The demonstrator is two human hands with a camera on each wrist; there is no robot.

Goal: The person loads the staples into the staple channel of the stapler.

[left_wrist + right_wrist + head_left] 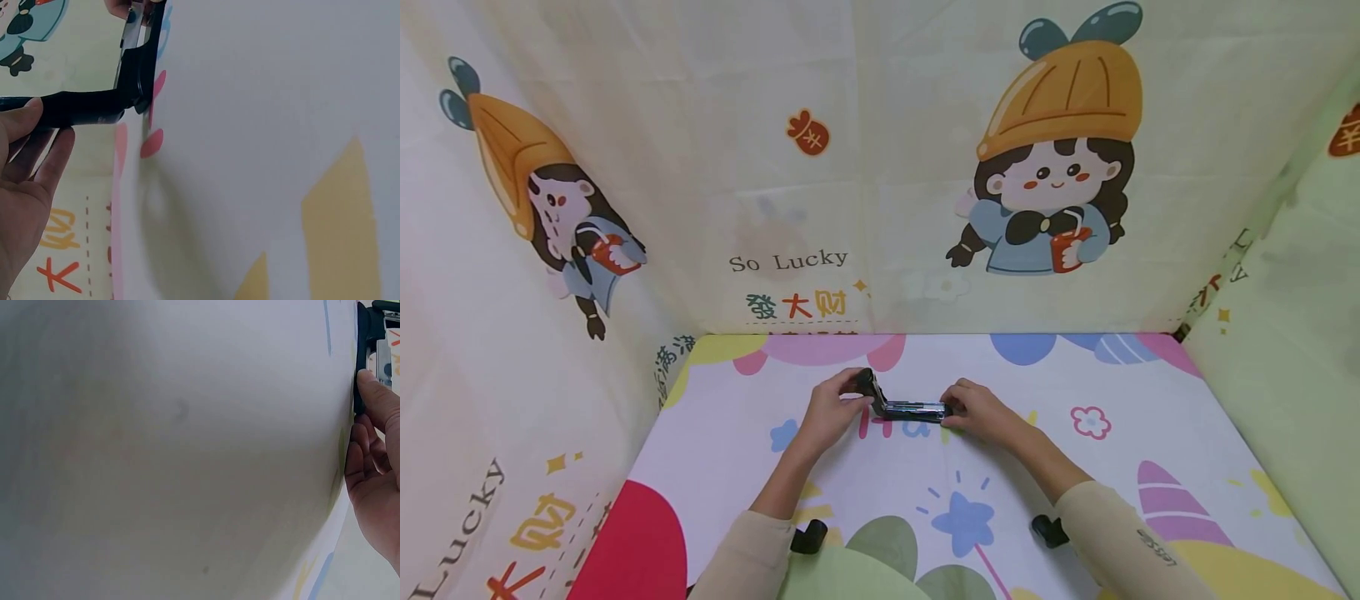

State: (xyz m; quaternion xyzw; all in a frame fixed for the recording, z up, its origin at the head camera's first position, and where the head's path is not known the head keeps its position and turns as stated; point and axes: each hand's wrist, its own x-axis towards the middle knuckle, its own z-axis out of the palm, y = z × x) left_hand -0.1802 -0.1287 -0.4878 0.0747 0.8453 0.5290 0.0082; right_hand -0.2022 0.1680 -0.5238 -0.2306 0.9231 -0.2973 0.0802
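left grip [829, 414] and right grip [985, 412] pinch the opened stapler [912, 412] over patterned tablecloth [730, 458], printed curtain [910, 200] behind.

Cartoon-printed cream walls [910, 183], patterned white tabletop [1037, 400]

The stapler [891, 410] is black with a silver strip [917, 408]. Under the stapler, the bench [1037, 467] is white, with a blue star [962, 521] in front of the stapler and a big red patch [636, 546] left of it. Behind the stapler, the cream cloth [902, 183] shows a girl [1022, 247] in an orange hat [1067, 96].
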